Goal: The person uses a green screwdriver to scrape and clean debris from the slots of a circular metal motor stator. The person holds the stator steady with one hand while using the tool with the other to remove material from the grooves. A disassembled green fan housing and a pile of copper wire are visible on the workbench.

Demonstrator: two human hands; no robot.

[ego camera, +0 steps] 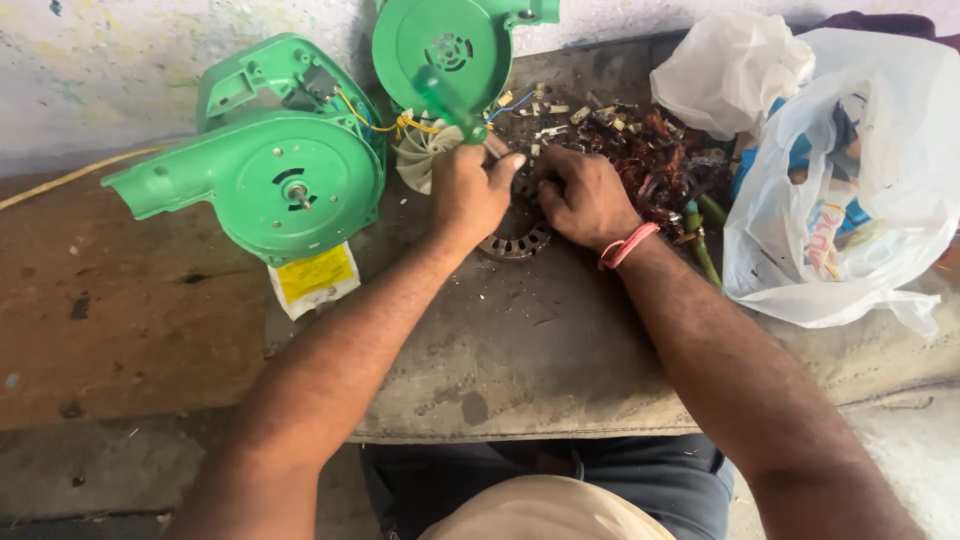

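Both hands — left hand [470, 190], right hand [585, 195] — grip a flat-lying stator ring [515, 240], axis upward.

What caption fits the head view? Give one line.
Left hand grips a green-handled tool; right hand steadies a ringed metal motor core beside green blower housings.

Both hands hide most of the ringed metal motor part [515, 240]. The green tool [450, 100] in the left hand [468, 190] is blurred. The plastic bag [850, 200] (cut off at right) veils its contents, too unclear to tell.
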